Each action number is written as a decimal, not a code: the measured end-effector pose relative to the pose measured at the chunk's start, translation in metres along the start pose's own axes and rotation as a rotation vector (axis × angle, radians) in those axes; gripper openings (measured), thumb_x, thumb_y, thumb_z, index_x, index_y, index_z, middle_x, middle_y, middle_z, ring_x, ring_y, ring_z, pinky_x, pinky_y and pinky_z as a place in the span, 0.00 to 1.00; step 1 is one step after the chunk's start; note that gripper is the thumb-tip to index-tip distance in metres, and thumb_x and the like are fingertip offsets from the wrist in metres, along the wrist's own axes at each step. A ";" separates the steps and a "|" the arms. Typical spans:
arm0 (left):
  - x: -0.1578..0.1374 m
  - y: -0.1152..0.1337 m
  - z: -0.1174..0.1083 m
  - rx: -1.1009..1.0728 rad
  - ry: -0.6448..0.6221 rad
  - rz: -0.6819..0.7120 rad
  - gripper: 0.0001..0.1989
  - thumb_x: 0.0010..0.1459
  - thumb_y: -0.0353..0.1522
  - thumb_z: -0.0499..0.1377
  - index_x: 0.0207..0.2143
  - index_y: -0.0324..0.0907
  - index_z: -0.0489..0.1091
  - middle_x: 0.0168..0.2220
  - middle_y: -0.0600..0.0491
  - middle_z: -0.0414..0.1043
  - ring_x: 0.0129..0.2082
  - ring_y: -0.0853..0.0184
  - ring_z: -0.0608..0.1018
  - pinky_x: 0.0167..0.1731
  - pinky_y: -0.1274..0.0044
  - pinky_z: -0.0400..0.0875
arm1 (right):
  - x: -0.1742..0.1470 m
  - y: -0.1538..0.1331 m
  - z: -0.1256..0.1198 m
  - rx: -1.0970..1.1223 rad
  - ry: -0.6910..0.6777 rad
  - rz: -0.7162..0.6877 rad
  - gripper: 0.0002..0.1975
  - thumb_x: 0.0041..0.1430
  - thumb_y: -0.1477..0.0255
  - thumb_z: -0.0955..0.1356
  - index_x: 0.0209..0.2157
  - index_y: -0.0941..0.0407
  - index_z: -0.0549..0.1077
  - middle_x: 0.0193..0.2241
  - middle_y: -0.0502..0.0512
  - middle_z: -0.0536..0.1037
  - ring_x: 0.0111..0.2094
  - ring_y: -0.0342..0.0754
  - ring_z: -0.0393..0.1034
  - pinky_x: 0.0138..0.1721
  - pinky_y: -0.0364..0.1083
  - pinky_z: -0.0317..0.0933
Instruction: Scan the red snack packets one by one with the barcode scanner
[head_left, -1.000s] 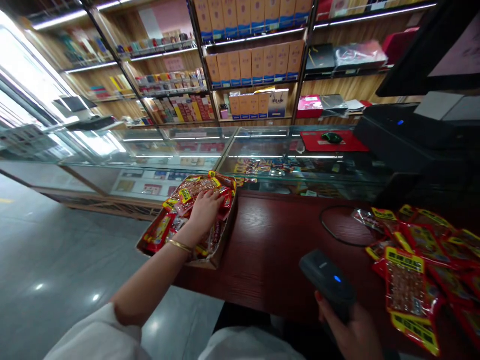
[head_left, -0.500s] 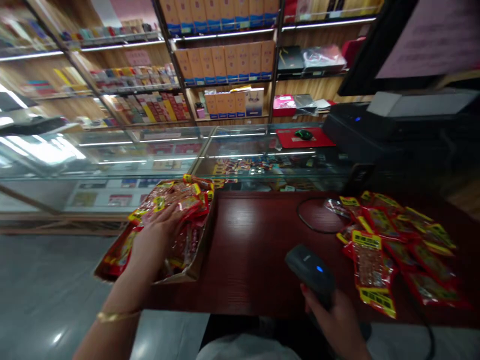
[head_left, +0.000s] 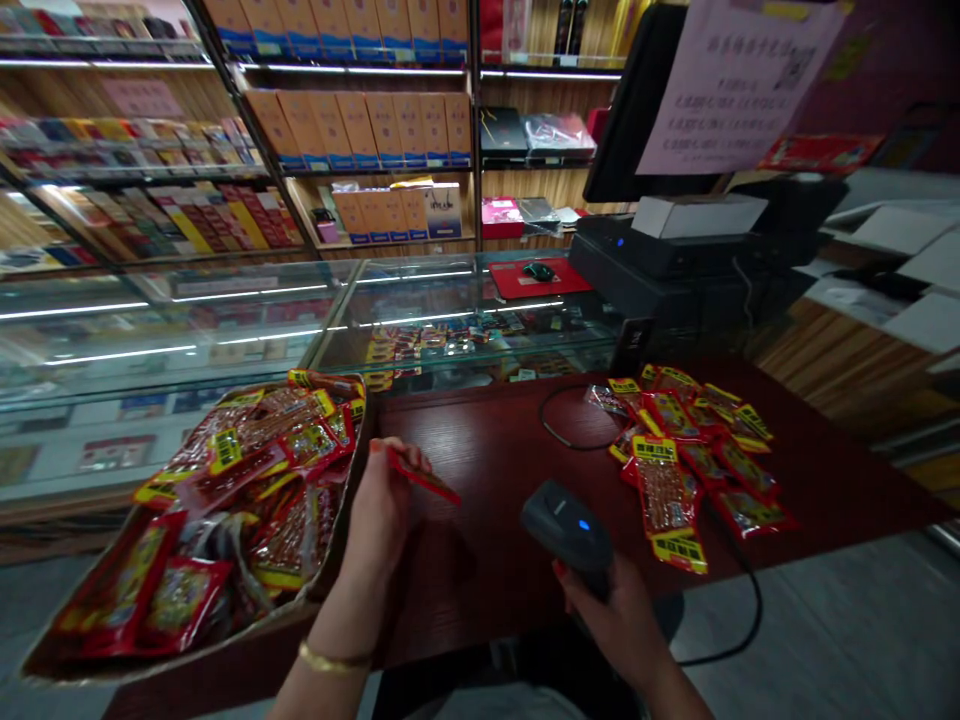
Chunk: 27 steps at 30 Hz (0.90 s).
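Note:
My left hand pinches a small red snack packet, lifted over the dark red counter just right of the cardboard box. That open box is heaped with red and yellow snack packets. In my right hand is a black barcode scanner, its fingers wrapped round the handle and a blue light showing on top. The scanner's head points up and left, apart from the packet. On the counter to the right lies a loose pile of similar snack packets.
A glass display case borders the counter's far side, with a mouse on a red mat. A monitor and a black machine stand at the back right. A black cable hangs past the counter's front edge.
My left hand has come out of the box to the right, now with a packet in its fingers. The view has turned right. My right hand still grips the scanner.

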<state>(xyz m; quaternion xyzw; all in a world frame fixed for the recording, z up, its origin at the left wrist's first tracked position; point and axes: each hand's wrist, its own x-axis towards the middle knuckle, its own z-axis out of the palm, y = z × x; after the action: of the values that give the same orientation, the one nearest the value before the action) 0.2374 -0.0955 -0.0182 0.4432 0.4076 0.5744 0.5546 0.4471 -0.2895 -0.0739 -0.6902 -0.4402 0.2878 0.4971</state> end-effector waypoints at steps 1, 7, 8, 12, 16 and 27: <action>0.007 -0.015 0.013 -0.040 -0.046 -0.058 0.20 0.57 0.51 0.64 0.33 0.44 0.66 0.27 0.57 0.68 0.28 0.67 0.74 0.35 0.73 0.74 | 0.000 -0.001 -0.001 -0.016 0.005 -0.020 0.20 0.62 0.53 0.70 0.25 0.54 0.74 0.16 0.50 0.74 0.20 0.48 0.71 0.25 0.43 0.67; 0.024 -0.070 0.043 -0.154 -0.199 -0.190 0.17 0.45 0.27 0.65 0.40 0.45 0.71 0.44 0.53 0.76 0.48 0.63 0.78 0.47 0.73 0.74 | -0.001 -0.002 -0.003 -0.024 0.019 -0.021 0.20 0.63 0.54 0.71 0.24 0.53 0.73 0.17 0.50 0.75 0.20 0.48 0.71 0.26 0.43 0.67; 0.024 -0.072 0.043 -0.164 -0.218 -0.228 0.18 0.47 0.28 0.65 0.43 0.45 0.74 0.49 0.51 0.76 0.51 0.60 0.78 0.49 0.71 0.74 | -0.001 -0.002 -0.003 -0.016 0.025 -0.009 0.20 0.63 0.54 0.70 0.25 0.53 0.73 0.18 0.51 0.76 0.20 0.48 0.72 0.26 0.43 0.67; 0.029 -0.077 0.032 -0.210 -0.277 -0.424 0.30 0.53 0.30 0.66 0.60 0.48 0.71 0.54 0.47 0.77 0.49 0.59 0.81 0.50 0.68 0.75 | 0.000 -0.001 -0.001 -0.005 -0.009 0.042 0.20 0.63 0.52 0.70 0.26 0.54 0.74 0.19 0.52 0.78 0.20 0.49 0.73 0.25 0.43 0.67; 0.036 -0.087 0.022 -0.255 -0.175 -0.549 0.26 0.54 0.28 0.68 0.56 0.44 0.72 0.42 0.48 0.80 0.39 0.63 0.83 0.44 0.70 0.78 | 0.003 0.001 0.001 -0.046 -0.042 0.022 0.21 0.63 0.53 0.70 0.25 0.54 0.74 0.18 0.52 0.77 0.21 0.49 0.73 0.27 0.43 0.67; 0.042 -0.086 0.019 -0.369 -0.154 -0.711 0.08 0.57 0.29 0.64 0.40 0.38 0.76 0.41 0.44 0.82 0.39 0.61 0.83 0.45 0.69 0.79 | 0.006 -0.004 0.004 -0.083 -0.042 0.018 0.22 0.62 0.51 0.71 0.23 0.53 0.73 0.18 0.52 0.77 0.22 0.50 0.73 0.29 0.45 0.67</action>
<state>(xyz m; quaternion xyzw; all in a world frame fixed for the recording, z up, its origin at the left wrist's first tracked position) 0.2798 -0.0492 -0.0930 0.2096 0.3828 0.3756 0.8176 0.4454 -0.2816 -0.0716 -0.7079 -0.4557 0.2882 0.4563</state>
